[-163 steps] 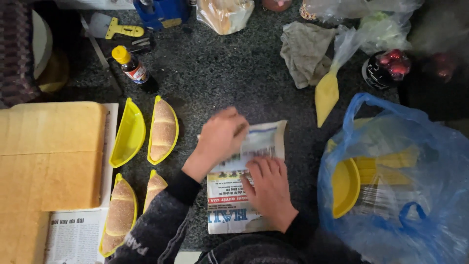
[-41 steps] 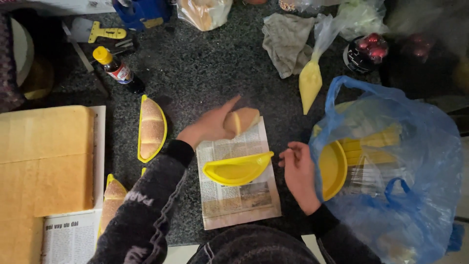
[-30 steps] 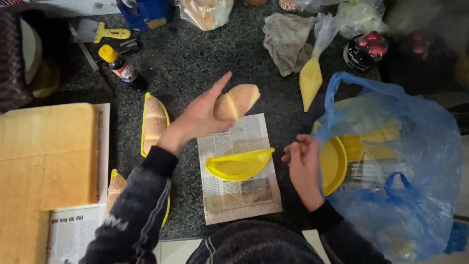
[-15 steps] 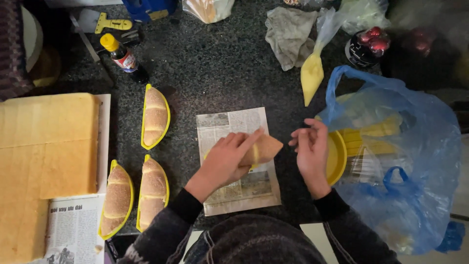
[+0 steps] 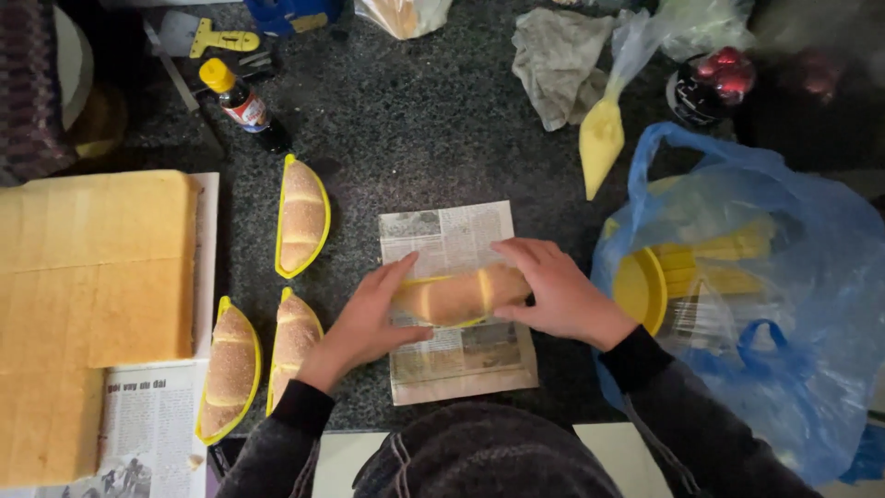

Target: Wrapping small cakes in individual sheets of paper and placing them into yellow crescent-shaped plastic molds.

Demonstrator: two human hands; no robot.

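Observation:
A tan bread roll (image 5: 458, 296) lies in a yellow crescent tray (image 5: 466, 322) on a sheet of newspaper (image 5: 454, 238) in the middle of the dark stone counter. My left hand (image 5: 366, 318) cups the roll's left end. My right hand (image 5: 551, 290) presses on its right end from above. Three more rolls sit in yellow trays to the left: one (image 5: 301, 215) higher up, two (image 5: 230, 367) (image 5: 295, 337) side by side lower down.
A blue plastic bag (image 5: 784, 277) with stacked yellow trays (image 5: 643, 290) stands at the right. A yellow piping bag (image 5: 601, 143), a grey cloth (image 5: 555, 57) and a sauce bottle (image 5: 244, 103) lie at the back. Large slabs of sponge cake (image 5: 88, 277) on newspaper fill the left.
The roll my left hand held in the air has come down into the yellow tray on the newspaper. Both hands now hold it by the ends.

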